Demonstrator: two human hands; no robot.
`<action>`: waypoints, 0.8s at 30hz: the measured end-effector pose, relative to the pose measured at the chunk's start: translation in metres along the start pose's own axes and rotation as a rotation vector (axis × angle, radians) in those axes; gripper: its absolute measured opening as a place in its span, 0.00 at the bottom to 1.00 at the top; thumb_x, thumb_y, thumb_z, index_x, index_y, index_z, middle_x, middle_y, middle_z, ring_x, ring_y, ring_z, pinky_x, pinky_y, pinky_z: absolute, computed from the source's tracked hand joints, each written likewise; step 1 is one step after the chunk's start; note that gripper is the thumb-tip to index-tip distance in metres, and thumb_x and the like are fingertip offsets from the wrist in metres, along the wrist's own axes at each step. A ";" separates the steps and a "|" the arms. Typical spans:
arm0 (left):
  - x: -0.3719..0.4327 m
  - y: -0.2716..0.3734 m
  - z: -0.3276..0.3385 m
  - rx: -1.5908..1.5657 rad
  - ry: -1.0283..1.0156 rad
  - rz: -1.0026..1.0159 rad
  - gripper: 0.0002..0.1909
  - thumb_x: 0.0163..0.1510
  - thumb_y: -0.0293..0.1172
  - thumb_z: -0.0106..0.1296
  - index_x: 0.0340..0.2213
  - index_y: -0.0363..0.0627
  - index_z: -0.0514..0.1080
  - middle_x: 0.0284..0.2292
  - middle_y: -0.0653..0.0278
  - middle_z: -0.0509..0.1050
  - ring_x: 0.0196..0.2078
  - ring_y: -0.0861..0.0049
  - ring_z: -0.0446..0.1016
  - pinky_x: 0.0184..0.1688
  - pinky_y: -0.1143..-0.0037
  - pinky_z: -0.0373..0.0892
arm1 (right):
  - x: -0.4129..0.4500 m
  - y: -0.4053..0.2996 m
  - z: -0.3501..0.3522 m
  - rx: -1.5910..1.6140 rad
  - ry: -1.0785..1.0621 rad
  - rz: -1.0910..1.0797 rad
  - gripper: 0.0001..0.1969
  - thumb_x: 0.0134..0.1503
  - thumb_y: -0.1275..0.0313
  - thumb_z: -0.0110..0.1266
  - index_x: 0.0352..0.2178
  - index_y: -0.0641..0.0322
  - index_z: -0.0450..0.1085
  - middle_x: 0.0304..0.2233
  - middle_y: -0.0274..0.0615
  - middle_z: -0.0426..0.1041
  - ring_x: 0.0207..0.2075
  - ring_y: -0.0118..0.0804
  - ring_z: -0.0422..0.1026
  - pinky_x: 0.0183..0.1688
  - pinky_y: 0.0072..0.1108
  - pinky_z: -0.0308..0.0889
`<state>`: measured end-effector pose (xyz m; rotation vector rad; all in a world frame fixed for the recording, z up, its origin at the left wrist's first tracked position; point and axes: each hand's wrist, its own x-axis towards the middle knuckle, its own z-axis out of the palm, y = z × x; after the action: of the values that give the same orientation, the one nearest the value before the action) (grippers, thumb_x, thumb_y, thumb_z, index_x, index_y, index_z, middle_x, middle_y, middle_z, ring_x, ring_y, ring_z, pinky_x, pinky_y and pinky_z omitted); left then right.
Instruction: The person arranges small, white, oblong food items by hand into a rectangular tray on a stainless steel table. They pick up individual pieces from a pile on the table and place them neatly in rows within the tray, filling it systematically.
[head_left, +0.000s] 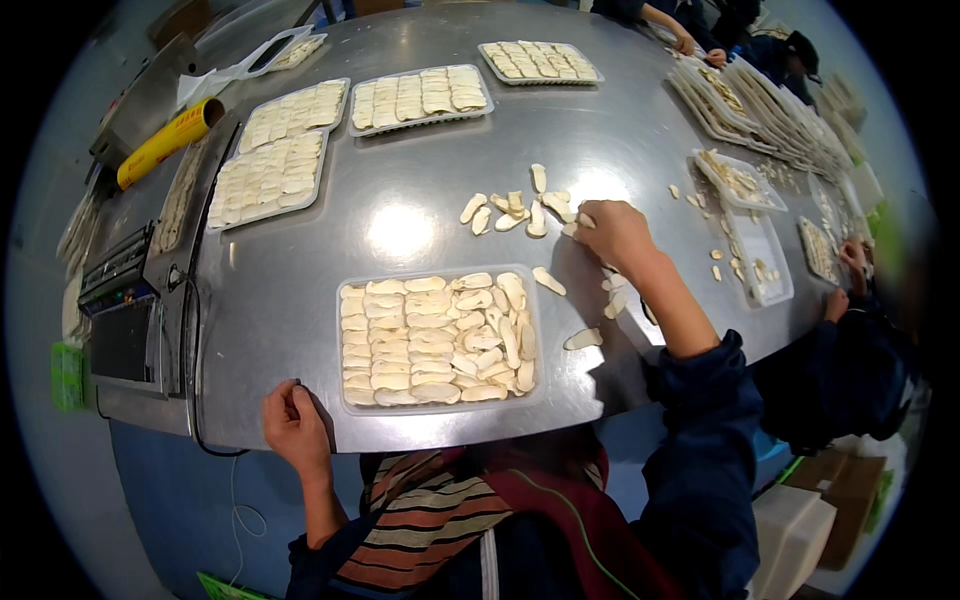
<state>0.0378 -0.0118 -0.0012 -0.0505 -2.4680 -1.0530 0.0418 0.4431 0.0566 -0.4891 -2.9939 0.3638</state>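
Observation:
A clear plastic tray (346, 397) lies before me on the steel table, filled with pale sliced mushroom pieces (435, 341). On its left the slices lie in neat rows; on its right they are looser. My right hand (616, 234) reaches beyond the tray's far right corner, its fingers closed around a pale slice (586, 220). Loose slices (536, 219) lie scattered to the left of that hand, and more lie below it near the forearm. My left hand (294, 420) rests at the table's near edge, left of the tray, fingers curled, with nothing visible in it.
Filled trays (420, 97) stand along the far and left parts of the steel table (285, 300). A yellow cardboard tube (169, 142) and a device with a dark panel (124, 337) are at left. Stacked trays (757, 112), part-filled trays and co-workers' hands (853, 255) are at right.

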 end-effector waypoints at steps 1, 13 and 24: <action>-0.001 -0.001 0.000 0.001 0.001 -0.002 0.05 0.51 0.22 0.51 0.31 0.35 0.74 0.24 0.66 0.68 0.22 0.82 0.64 0.25 0.81 0.62 | -0.003 -0.002 -0.003 0.006 -0.018 0.027 0.09 0.42 0.67 0.58 0.25 0.61 0.72 0.23 0.46 0.74 0.27 0.47 0.73 0.31 0.31 0.68; -0.001 0.002 0.001 -0.068 0.007 0.000 0.05 0.51 0.22 0.51 0.30 0.35 0.73 0.23 0.67 0.68 0.21 0.85 0.63 0.23 0.82 0.61 | -0.005 0.022 -0.008 0.759 0.011 0.318 0.12 0.48 0.70 0.57 0.19 0.70 0.67 0.14 0.34 0.64 0.19 0.24 0.62 0.22 0.21 0.59; 0.000 -0.003 0.001 -0.064 0.020 0.012 0.05 0.51 0.22 0.51 0.30 0.35 0.73 0.23 0.67 0.67 0.20 0.85 0.62 0.23 0.82 0.60 | 0.023 0.009 -0.003 0.866 -0.112 0.369 0.11 0.45 0.67 0.58 0.23 0.65 0.71 0.23 0.43 0.72 0.28 0.35 0.72 0.30 0.22 0.67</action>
<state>0.0371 -0.0128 -0.0040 -0.0738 -2.4129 -1.1224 0.0229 0.4591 0.0581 -0.8997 -2.4506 1.6333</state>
